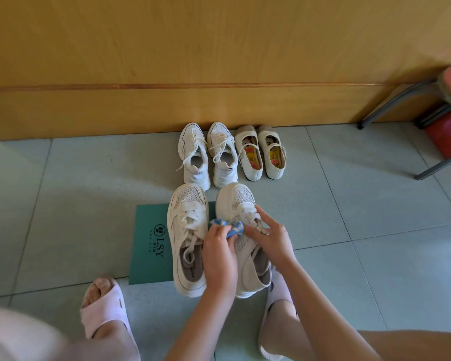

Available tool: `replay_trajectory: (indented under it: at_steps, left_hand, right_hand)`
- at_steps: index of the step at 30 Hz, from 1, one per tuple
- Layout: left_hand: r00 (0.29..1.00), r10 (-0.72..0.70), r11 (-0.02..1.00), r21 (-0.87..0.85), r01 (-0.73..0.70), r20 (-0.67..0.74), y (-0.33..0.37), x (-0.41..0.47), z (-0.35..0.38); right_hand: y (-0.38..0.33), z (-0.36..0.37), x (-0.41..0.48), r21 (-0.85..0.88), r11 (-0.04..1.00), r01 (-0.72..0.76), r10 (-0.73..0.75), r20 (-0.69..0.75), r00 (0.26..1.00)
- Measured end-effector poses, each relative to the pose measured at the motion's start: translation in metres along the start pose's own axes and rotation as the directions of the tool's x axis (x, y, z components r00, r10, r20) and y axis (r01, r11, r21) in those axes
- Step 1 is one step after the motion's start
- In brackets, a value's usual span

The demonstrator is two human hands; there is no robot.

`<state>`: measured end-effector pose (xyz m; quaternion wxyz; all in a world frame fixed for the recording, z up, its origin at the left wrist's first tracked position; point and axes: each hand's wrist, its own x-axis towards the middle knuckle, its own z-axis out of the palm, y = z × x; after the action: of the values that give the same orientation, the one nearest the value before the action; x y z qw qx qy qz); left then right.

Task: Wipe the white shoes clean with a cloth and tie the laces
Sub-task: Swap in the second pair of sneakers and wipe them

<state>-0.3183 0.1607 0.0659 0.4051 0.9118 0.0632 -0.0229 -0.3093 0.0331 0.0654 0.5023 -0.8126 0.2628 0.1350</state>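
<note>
The setting was a home interior. Evidence: pale tiled floor (89, 178), wood-panelled wall (167, 48), white lace-up sneakers (194, 157) and strap shoes (259, 152) lined along it, cushioned metal-legged stool (427, 100), pink slippers (103, 306) worn.

Pale tiled floor (89, 191) — on it a green sheet (151, 246) under the large white shoes (188, 241), small sneakers (195, 157), cream strap shoes (246, 138).

Bright, even daylight; soft shadows lie on the tiled floor (89, 178), left. Wide-angle distortion bows the wooden wall trim (219, 86); the near-left corner is out of focus.
</note>
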Motion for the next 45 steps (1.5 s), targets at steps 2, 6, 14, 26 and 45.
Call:
replay_trajectory:
  at_steps: [2, 6, 14, 26, 45]
  left_hand:
    - [1.0, 0.02, 1.0, -0.01, -0.02, 0.002, -0.002, -0.01, 0.0]
    - [0.999, 0.035, 0.998, -0.058, -0.034, 0.009, -0.003, -0.023, -0.001]
    - [1.0, -0.006, 0.987, -0.161, 0.009, 0.023, -0.01, -0.044, -0.005]
    - [0.994, 0.024, 0.996, -0.085, -0.015, 0.102, -0.011, -0.062, -0.007]
    - [0.944, -0.155, 0.964, -0.163, 0.208, 0.291, -0.029, -0.095, -0.019]
  right_hand:
    - [-0.001, 0.0, -0.001, 0.004, 1.0, 0.006, -0.006, -0.003, 1.0]
    - [0.0, -0.002, -0.001, 0.06, 0.998, -0.02, 0.021, -0.02, 1.0]
    - [-0.001, 0.002, -0.004, 0.046, 0.999, -0.018, 0.021, -0.053, 0.998]
    - [-0.009, 0.009, -0.007, -0.111, 0.994, 0.012, -0.019, -0.063, 0.998]
    - [-0.015, 0.015, -0.005, -0.216, 0.976, -0.024, 0.013, -0.051, 0.999]
